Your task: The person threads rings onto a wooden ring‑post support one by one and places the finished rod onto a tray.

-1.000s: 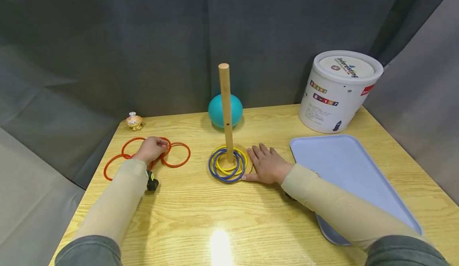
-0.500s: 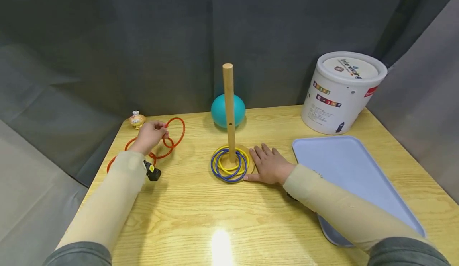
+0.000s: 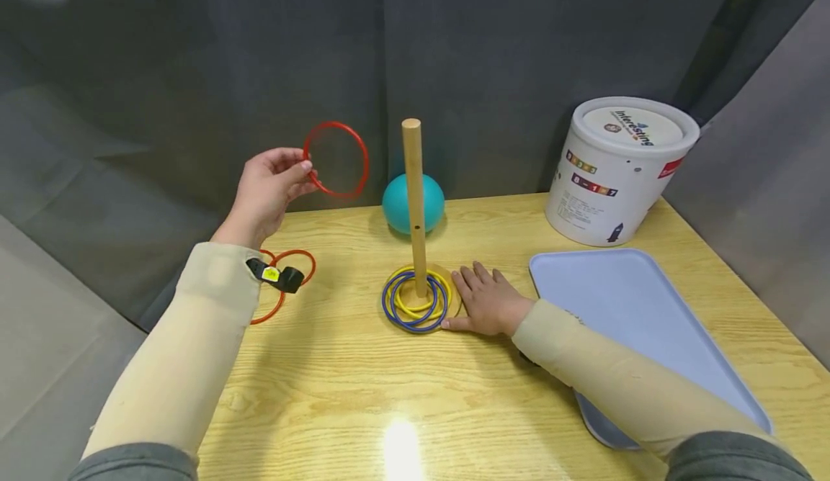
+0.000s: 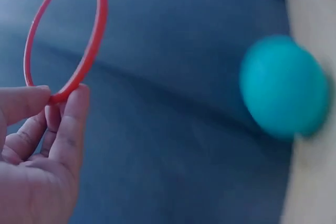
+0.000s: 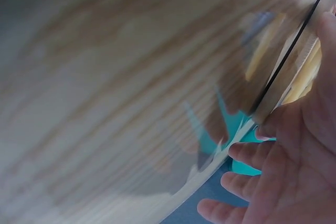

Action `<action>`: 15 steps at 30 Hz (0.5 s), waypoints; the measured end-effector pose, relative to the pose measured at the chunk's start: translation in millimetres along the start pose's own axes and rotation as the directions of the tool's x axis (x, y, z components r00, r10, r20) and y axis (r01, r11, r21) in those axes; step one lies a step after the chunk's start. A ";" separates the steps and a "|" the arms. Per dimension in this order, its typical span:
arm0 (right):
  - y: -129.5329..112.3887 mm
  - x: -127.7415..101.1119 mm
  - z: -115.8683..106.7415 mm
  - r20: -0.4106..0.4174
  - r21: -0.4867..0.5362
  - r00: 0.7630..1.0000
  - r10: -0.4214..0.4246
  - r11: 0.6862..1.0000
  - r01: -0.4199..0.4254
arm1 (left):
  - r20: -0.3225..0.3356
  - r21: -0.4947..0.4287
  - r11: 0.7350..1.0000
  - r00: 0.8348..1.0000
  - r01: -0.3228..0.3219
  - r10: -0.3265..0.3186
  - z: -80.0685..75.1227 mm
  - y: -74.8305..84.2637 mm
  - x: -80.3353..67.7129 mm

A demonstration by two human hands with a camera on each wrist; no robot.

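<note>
My left hand is raised above the table's left side and pinches a red ring between thumb and fingers; the left wrist view shows the same red ring upright at my fingertips. The ring hangs left of the top of a wooden peg. Around the peg's base lie yellow and blue rings. My right hand rests flat on the table with fingers against the peg's round base. More red rings lie on the table under my left forearm.
A teal ball sits behind the peg, also in the left wrist view as a teal ball. A white lidded bucket stands at the back right, a pale blue tray at the right. Grey cloth surrounds the wooden table.
My left hand lifted one red ring off the pile and carried it up and right toward the peg's top. The right hand stayed flat by the base.
</note>
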State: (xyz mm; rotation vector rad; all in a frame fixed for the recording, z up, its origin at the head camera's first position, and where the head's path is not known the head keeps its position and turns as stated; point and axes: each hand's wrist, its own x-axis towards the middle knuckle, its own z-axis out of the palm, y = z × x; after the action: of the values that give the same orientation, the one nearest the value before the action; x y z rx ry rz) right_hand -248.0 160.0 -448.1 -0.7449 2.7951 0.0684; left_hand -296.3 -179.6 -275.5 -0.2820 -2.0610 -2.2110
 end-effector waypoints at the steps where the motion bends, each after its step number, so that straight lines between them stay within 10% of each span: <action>1: 0.2 -0.2 -0.3 -0.001 0.001 1.000 0.001 1.000 -0.001 | 0.013 -0.074 0.997 1.000 -0.020 0.021 6.5 9.2 -1.1; 7: 1.0 0.2 0.5 -0.005 -0.008 1.000 0.000 1.000 0.000 | 0.106 -0.292 0.955 0.991 -0.052 0.086 42.6 51.2 -10.8; 15: 1.3 0.4 1.4 0.007 -0.009 1.000 -0.008 1.000 0.008 | 0.205 -0.210 0.977 0.979 0.049 -0.005 71.0 52.6 -11.3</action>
State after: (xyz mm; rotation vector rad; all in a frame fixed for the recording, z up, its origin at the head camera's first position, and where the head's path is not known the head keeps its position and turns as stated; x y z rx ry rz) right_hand -248.7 161.1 -449.7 -0.7563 2.7869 0.0815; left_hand -270.1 -113.3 -222.0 -0.5218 -1.9269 -2.5204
